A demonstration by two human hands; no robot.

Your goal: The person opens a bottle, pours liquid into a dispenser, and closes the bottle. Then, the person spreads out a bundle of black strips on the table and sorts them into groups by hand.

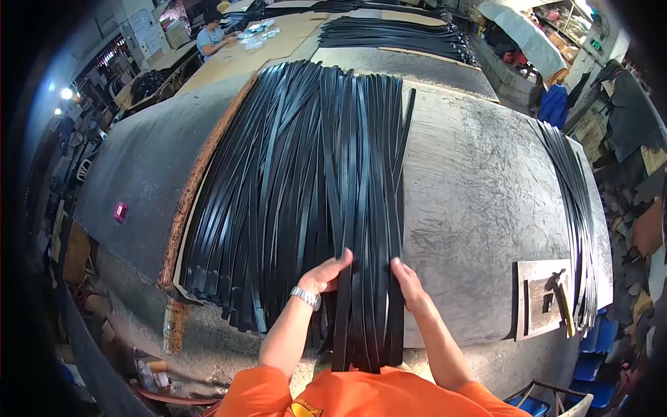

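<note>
Many long black strips lie lengthwise across the table, in a wide layer left of the middle. My left hand, with a metal watch at the wrist, rests against the left side of a narrower bundle of strips. Against the bundle's right side is my right hand, its thumb pointing forward. The bundle lies between the two hands, and its near ends reach the table's front edge by my orange shirt. Both hands have their fingers partly hidden at the strips' sides.
More black strips lie at the table's right edge, beside a small board with a tool on it. A wooden ledge runs along the left. Further strips lie at the back. A person sits at the far left table.
</note>
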